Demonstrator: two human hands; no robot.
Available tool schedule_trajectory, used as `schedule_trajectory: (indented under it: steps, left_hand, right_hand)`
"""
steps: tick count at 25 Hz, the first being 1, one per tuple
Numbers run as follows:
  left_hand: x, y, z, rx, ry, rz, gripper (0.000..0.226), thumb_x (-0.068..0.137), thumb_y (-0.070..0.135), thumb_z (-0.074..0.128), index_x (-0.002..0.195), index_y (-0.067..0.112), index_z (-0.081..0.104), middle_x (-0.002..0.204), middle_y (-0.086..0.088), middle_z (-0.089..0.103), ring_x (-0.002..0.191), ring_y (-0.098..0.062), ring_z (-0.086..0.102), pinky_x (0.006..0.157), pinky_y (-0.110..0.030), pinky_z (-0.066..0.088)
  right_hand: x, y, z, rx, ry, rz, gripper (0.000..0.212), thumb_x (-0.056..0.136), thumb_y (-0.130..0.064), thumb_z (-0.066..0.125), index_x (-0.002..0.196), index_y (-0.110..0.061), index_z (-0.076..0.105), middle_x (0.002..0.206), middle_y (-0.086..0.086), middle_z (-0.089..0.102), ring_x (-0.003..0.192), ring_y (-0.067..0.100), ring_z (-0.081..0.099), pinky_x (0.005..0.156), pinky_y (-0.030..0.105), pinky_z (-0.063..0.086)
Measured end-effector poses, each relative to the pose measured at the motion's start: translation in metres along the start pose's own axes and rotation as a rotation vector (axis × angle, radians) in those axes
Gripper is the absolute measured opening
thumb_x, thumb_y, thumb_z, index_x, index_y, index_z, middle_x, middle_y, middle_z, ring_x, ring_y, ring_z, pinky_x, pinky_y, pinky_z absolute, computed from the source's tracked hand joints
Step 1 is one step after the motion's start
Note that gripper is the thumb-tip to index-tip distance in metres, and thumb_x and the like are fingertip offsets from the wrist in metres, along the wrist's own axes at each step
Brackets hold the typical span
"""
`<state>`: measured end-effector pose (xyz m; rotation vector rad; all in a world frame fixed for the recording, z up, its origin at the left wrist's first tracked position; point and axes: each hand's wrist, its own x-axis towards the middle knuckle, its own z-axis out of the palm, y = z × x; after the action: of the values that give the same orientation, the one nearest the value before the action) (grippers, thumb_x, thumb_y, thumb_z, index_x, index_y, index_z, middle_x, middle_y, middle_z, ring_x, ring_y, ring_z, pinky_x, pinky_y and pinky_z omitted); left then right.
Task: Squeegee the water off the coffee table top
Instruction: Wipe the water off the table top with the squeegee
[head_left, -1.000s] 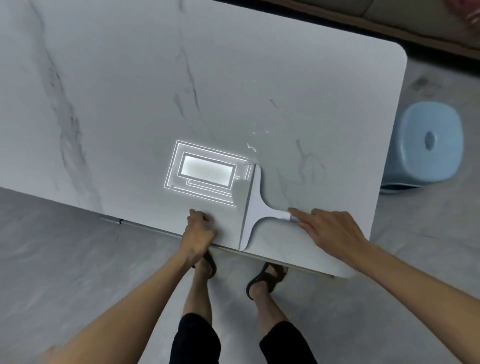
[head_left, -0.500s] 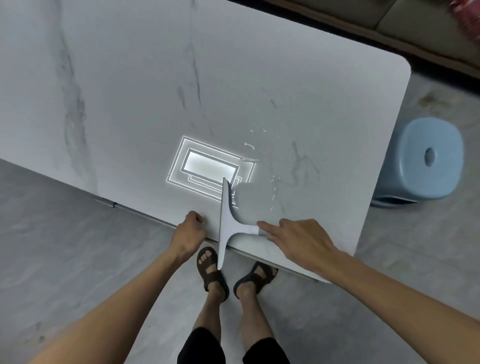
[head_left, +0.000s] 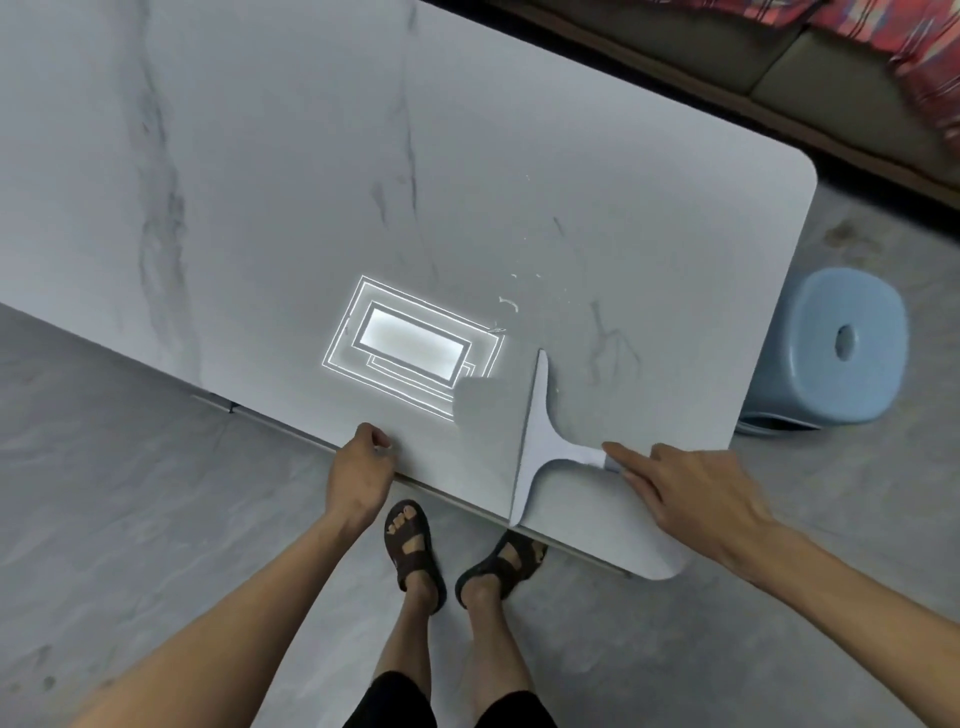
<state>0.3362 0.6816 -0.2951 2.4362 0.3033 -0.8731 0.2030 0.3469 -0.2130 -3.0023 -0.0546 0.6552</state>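
The white squeegee lies on the worktop near its front right corner; its blade runs from 12 to 6 o'clock, with the near end just past the front edge. The stem points to 3 o'clock into the right hand, which grips the handle's end with the forefinger stretched along it. The left hand, at 9 o'clock from the blade, is curled over the worktop's front edge, seemingly to steady it.

A few water beads glint at 11 o'clock just beyond the blade's far tip; elsewhere I see no beads, though a thin film would not show. By my reckoning most of the top is done, and this small patch near the right end is left.

The worktop is smooth, pale, grey-veined marble or a look-alike, with rounded corners, glossy enough to mirror a ceiling light; the squeegee is T-shaped, of thin plastic; a rounded blue plastic stool stands at 2 o'clock on the mottled grey floor.
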Motion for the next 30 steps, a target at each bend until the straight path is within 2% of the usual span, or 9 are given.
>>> schedule_trajectory:
  steps: [2,5,9,12,14,20,23,26,30]
  left_hand:
    - [0.006,-0.010,-0.016,-0.056,0.076,-0.034,0.007,0.088,0.014,0.050,0.095,0.015,0.052,0.096,-0.006,0.063,0.072,-0.023,0.055,0.056,-0.030,0.039]
    - [0.016,-0.031,-0.042,-0.089,0.180,-0.072,0.009,0.085,0.011,0.052,0.092,0.015,0.052,0.096,-0.005,0.061,0.076,-0.024,0.055,0.058,-0.031,0.038]
    - [0.026,-0.051,-0.066,-0.041,0.232,-0.047,0.012,0.084,0.009,0.054,0.094,0.015,0.052,0.096,-0.001,0.058,0.078,-0.026,0.055,0.066,-0.031,0.036]
    - [0.031,-0.055,-0.069,-0.019,0.178,-0.056,0.015,0.085,0.009,0.055,0.097,0.016,0.049,0.090,-0.003,0.057,0.063,-0.018,0.054,0.053,-0.028,0.034]
    - [0.031,-0.048,-0.064,-0.011,0.122,-0.042,0.015,0.084,0.008,0.056,0.096,0.014,0.050,0.085,-0.005,0.058,0.062,-0.017,0.052,0.050,-0.026,0.034]
    - [0.020,-0.006,-0.036,0.034,-0.167,-0.018,0.015,0.084,0.014,0.054,0.098,0.012,0.052,0.083,-0.005,0.061,0.070,-0.021,0.053,0.058,-0.032,0.039]
    - [0.014,0.022,-0.024,0.111,-0.319,0.045,0.016,0.088,0.016,0.055,0.103,0.013,0.054,0.096,-0.009,0.064,0.081,-0.025,0.060,0.068,-0.033,0.047]
    - [0.009,0.052,-0.022,0.170,-0.336,0.118,0.013,0.087,0.015,0.058,0.099,0.016,0.055,0.094,-0.011,0.067,0.082,-0.026,0.067,0.075,-0.038,0.055]
    - [0.021,0.094,-0.033,0.196,-0.214,0.175,0.006,0.086,0.019,0.058,0.090,0.023,0.057,0.078,-0.004,0.071,0.071,-0.019,0.069,0.074,-0.039,0.058]
  right_hand:
    - [0.029,-0.038,-0.003,0.037,0.006,-0.190,0.032,0.094,-0.038,0.052,0.126,-0.036,0.053,0.063,-0.002,0.059,0.040,0.023,0.052,0.036,0.027,0.039]
    - [0.102,-0.110,0.004,0.080,0.017,-0.438,0.034,0.099,-0.037,0.041,0.133,-0.035,0.045,0.080,0.004,0.062,0.053,0.027,0.056,0.045,0.028,0.036]
    - [0.188,-0.181,0.008,0.042,0.035,-0.492,0.035,0.102,-0.041,0.028,0.134,-0.034,0.041,0.084,0.005,0.060,0.060,0.029,0.055,0.051,0.030,0.031]
    - [0.213,-0.191,0.008,0.055,0.051,-0.434,0.031,0.102,-0.043,0.029,0.125,-0.034,0.048,0.069,-0.001,0.049,0.056,0.027,0.047,0.051,0.030,0.025]
    - [0.208,-0.174,0.007,0.096,0.049,-0.369,0.028,0.102,-0.043,0.029,0.118,-0.035,0.051,0.065,-0.003,0.047,0.059,0.028,0.054,0.050,0.028,0.023]
    - [0.131,-0.050,0.007,0.152,0.048,0.001,0.035,0.101,-0.044,0.030,0.133,-0.046,0.042,0.084,-0.002,0.064,0.075,0.026,0.063,0.057,0.030,0.033]
    - [0.081,0.003,0.006,0.159,0.039,0.170,0.037,0.101,-0.042,0.029,0.136,-0.047,0.039,0.087,-0.004,0.068,0.075,0.023,0.063,0.058,0.031,0.038]
    - [0.049,0.023,-0.007,0.189,0.063,0.234,0.038,0.101,-0.048,0.026,0.134,-0.047,0.042,0.082,-0.006,0.069,0.070,0.020,0.063,0.054,0.030,0.035]
    - [0.061,0.034,-0.042,0.275,0.174,0.322,0.035,0.100,-0.054,0.021,0.121,-0.043,0.046,0.061,-0.007,0.058,0.053,0.022,0.054,0.047,0.031,0.038]
